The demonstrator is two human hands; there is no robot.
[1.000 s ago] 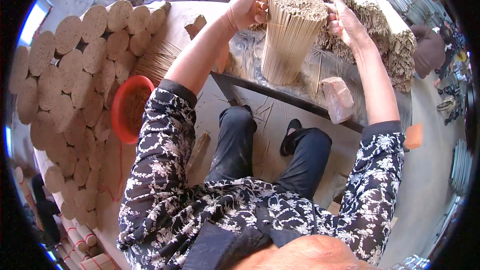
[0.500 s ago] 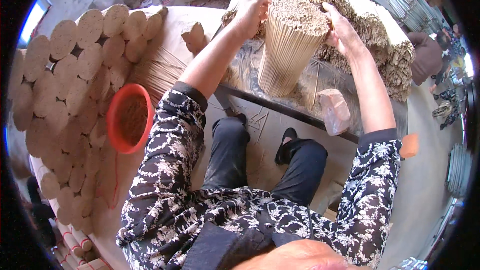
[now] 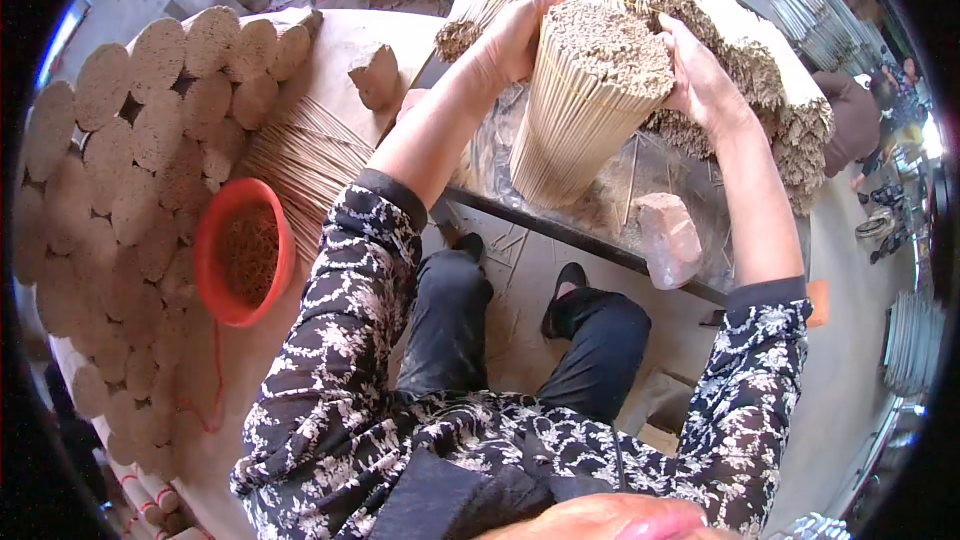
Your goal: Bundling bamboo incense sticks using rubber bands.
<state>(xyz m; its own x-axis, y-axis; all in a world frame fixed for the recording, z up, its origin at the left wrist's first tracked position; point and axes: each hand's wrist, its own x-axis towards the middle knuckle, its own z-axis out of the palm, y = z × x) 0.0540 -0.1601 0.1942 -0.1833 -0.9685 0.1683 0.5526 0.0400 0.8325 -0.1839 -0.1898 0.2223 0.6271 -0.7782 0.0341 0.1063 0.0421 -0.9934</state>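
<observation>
A thick bundle of thin tan sticks (image 3: 590, 100) stands on the dark tabletop, its upper end tilted a little to the right. My left hand (image 3: 520, 35) presses round its left side near the top, and my right hand (image 3: 697, 75) grips the upper right side. Both hands are closed on the bundle; the left fingertips are partly hidden behind it. Just beyond lie more stick bundles (image 3: 740, 50), their cut ends facing me. A smaller stick bundle (image 3: 485, 10) lies behind my left hand.
On the left, a stack of round bundles (image 3: 130, 170) rises beside a red bowl (image 3: 243, 252) of rubber bands and loose sticks (image 3: 310, 155). A brown block (image 3: 374, 77) sits farther back. A plastic-wrapped block (image 3: 668, 238) lies at the near table edge (image 3: 570, 240). Another person (image 3: 850, 120) is far right.
The bundle's top has shifted slightly to the right, and both hands have moved with it. My left hand sits lower along its side, its fingers now more behind the bundle.
</observation>
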